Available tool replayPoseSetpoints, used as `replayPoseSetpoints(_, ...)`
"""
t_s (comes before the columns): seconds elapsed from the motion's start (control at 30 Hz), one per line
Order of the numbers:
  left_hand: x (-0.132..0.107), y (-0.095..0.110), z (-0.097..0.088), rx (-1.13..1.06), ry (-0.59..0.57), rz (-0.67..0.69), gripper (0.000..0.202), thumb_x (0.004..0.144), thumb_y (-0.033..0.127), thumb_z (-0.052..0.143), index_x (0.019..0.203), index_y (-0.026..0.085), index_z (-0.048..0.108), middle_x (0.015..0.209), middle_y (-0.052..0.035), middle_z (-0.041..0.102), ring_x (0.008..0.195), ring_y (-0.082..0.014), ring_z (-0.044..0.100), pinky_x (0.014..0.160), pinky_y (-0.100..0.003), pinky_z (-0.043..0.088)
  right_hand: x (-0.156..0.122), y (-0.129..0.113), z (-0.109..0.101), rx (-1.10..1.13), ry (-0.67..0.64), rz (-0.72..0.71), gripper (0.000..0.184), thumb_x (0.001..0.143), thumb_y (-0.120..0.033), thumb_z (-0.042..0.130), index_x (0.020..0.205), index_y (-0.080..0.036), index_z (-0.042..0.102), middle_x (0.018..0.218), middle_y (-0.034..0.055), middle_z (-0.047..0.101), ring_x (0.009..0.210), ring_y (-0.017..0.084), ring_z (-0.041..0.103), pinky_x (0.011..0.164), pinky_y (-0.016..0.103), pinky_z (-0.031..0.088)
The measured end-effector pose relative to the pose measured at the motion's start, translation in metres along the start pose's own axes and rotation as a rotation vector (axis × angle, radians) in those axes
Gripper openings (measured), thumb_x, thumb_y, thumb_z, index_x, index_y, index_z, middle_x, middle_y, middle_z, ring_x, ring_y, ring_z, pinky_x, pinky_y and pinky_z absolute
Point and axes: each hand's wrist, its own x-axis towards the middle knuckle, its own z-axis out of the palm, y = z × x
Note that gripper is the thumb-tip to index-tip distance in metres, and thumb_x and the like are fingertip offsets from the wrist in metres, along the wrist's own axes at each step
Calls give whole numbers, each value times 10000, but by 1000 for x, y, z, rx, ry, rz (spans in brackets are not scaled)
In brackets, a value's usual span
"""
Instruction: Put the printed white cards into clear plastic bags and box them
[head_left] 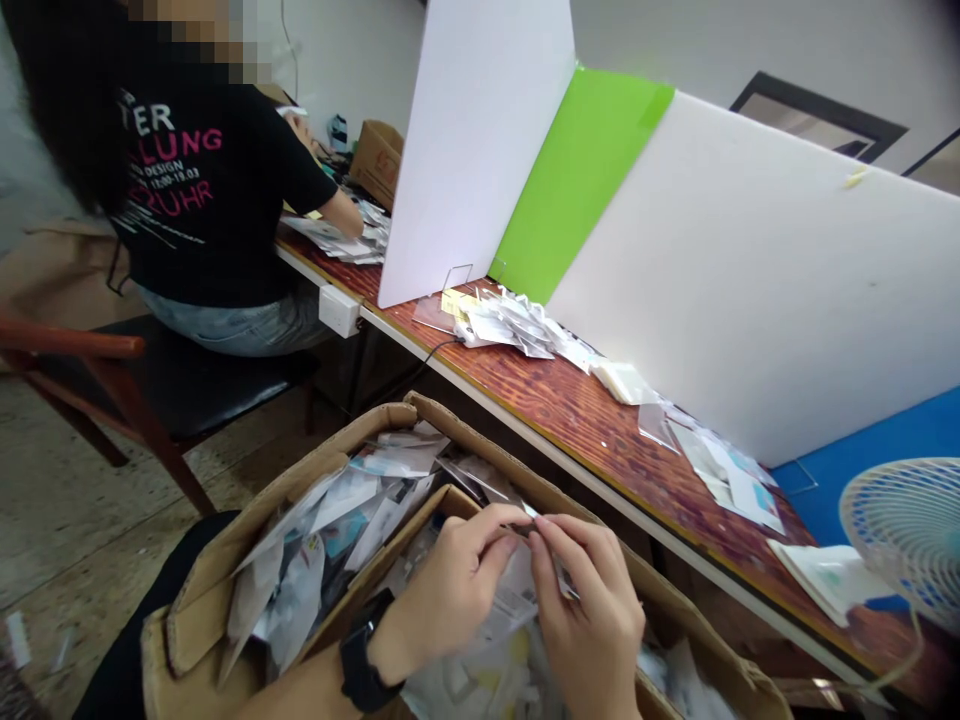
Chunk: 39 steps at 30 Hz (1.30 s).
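My left hand [469, 565], with a black watch on the wrist, and my right hand [589, 595] meet above an open cardboard box [420, 405]. Both are closed, thumbs and fingers pinching at the top edge of what looks like a clear plastic packet [514, 595] with a white printed label. My fingers hide much of that edge. Loose packets [345, 500] fill the box's left part, past an inner cardboard wall [375, 560]. Small white and yellowish pieces [487, 690] lie below my hands.
A long wooden table [577, 410] carries a heap of packets [517, 325], flat packets [727, 475] and a fan [911, 530]. White panels [750, 280] stand along its back. At the left, a co-worker [187, 200] sits on a wooden chair [150, 375].
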Motion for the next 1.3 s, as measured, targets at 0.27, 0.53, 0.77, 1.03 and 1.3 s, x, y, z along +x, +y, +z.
replayPoseSetpoints(0.27, -5, 6, -1, 160, -120, 0, 303, 908, 217, 388, 1154, 284, 551, 878, 27, 683, 735, -143, 587, 701, -255, 413, 8, 2, -13, 155, -116, 143, 105, 824, -77, 563, 845, -160, 624, 828, 50, 596, 740, 126, 590, 648, 232, 507)
replayPoseSetpoints(0.53, -7, 9, 1, 178, -149, -23, 371, 906, 224, 376, 1241, 307, 514, 938, 8, 696, 790, -169, 599, 733, -263, 410, 1, 7, -15, -31, -98, -10, 139, 796, -68, 570, 898, -157, 601, 840, 66, 632, 719, 140, 621, 654, 242, 515)
replayPoseSetpoints(0.77, -5, 10, 0, 22, -134, -82, 308, 876, 262, 445, 1142, 281, 601, 862, -14, 713, 777, -184, 618, 701, -258, 435, 1, 3, -13, 64, 9, 318, 85, 810, -137, 540, 754, -185, 583, 739, 33, 625, 612, 131, 598, 569, 243, 486)
replayPoseSetpoints(1.03, 11, -9, -20, -639, 276, -267, 330, 806, 318, 574, 1099, 194, 487, 761, -42, 694, 546, -143, 600, 497, -231, 451, 3, 35, -45, 906, 403, 828, 93, 728, -234, 632, 658, -175, 618, 708, -11, 561, 517, 67, 531, 466, 180, 445)
replayPoseSetpoints(1.3, 17, -7, -26, -837, 439, -285, 370, 758, 265, 642, 1081, 177, 486, 663, 1, 652, 539, -132, 598, 508, -222, 457, -4, 37, -64, 970, 344, 741, 128, 796, -259, 547, 692, -194, 583, 730, -3, 456, 532, 90, 529, 460, 199, 482)
